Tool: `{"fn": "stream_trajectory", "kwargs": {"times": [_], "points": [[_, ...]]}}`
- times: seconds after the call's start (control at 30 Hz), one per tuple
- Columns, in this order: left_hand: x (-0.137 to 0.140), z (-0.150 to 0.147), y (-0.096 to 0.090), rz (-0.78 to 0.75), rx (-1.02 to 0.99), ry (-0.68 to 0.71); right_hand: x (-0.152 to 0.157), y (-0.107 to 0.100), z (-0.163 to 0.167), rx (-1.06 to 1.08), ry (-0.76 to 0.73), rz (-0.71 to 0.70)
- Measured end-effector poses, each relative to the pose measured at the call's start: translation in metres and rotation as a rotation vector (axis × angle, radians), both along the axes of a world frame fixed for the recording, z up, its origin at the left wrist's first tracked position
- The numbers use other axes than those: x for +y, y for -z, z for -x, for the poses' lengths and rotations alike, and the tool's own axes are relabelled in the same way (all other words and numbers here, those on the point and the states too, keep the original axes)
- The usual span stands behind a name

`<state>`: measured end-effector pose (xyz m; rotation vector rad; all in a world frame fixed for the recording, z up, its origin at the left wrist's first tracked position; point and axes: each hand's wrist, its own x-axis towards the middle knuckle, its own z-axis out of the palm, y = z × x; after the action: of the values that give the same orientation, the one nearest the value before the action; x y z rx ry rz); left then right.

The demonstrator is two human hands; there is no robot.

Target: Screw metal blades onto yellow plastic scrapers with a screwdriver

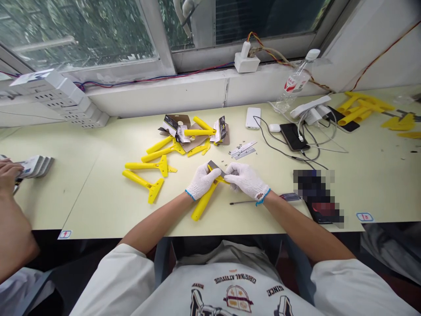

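Head view: I see left grip, right grip both clasping scraper; loose blades beyond on surface.

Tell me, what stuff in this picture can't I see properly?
All in the head view:
Yellow tool: its head is partly hidden by the left hand and right hand.
Screwdriver: its middle is hidden by the right wrist.
Dark thing beside it: blurred by blocky squares.
Co-worker's hand: cut off by the left edge.
Little metal bits: too small to tell their exact shape.
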<state>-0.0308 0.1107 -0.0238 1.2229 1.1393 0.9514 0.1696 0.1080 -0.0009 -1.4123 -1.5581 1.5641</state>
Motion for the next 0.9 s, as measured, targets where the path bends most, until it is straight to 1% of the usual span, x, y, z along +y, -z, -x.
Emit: {"fn": "stream_trajectory", "kwargs": {"times": [0.17, 0.23, 0.3, 0.47, 0.63, 0.77, 0.9], "points": [[-0.0022, -0.0019, -0.0071, 0.029, -0.012, 0.028, 0.0002, 0.0009, -0.0017, -0.072, 0.001, -0.11], [-0.0026, -0.0017, -0.0077, 0.029, -0.011, 0.044, -0.0004, 0.0005, -0.0009, -0.086, 0.002, -0.128], [-0.0023, -0.0011, -0.0067, 0.022, -0.005, 0.049, -0.0009, 0.0, 0.0003, -0.071, 0.005, -0.11], [-0.0005, 0.001, -0.0027, 0.018, -0.026, -0.006, 0.0002, 0.0001, 0.0013, 0.003, 0.012, -0.003], [0.0003, 0.0017, -0.002, -0.024, -0.007, -0.018, 0.0013, 0.0003, 0.0006, 0.011, 0.018, 0.021], [0.0001, 0.0015, -0.0014, -0.006, -0.032, -0.007, -0.0005, -0.0042, 0.0019, -0.011, 0.03, 0.014], [-0.0012, 0.0004, -0.0022, 0.006, -0.031, -0.014, -0.0018, -0.0065, 0.0039, 0.0, 0.052, 0.046]]}}
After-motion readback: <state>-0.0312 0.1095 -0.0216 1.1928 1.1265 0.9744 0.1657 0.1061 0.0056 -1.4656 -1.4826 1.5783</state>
